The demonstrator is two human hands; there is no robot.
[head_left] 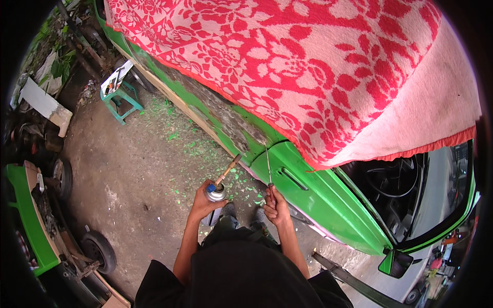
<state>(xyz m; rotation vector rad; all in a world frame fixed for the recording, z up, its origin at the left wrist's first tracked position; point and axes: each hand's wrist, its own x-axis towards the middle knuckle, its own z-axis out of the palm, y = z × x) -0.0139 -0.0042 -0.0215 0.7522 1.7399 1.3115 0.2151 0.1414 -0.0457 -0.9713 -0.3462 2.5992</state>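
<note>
One black garment (236, 277), two hands (203, 203) (278, 207), one torch (216, 193), one thin-shafted tool (271, 186)

You're in a car body repair yard or workshop: green car (334, 205) beside you, scraped bare patch (221, 115) along its side, green paint flakes (187, 141) over rough ground (138, 169), wheel (100, 251) and another green body panel (32, 218) at your left, tools (118, 78) on a stool (122, 93).

Green car (328, 205), red-and-pink blanket (287, 66) (floral, mostly), teal stool (118, 94).
</note>
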